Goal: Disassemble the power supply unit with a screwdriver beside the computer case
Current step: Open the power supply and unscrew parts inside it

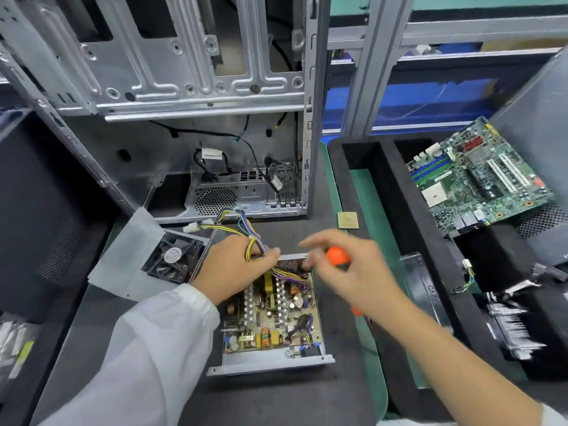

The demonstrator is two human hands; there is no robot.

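Grey fan cover (135,256) already off power supply unit (272,315); board still seated; left hand (236,265) grips wire bundle (253,244), right hand (347,269) grasps screwdriver (337,255).

Opened power supply unit (273,315), board exposed

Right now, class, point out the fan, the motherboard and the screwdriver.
Fan (173,256): head view, on its round hub label.
Motherboard (479,176): head view, centre of the green board.
Screwdriver (337,255): head view, on its orange handle.
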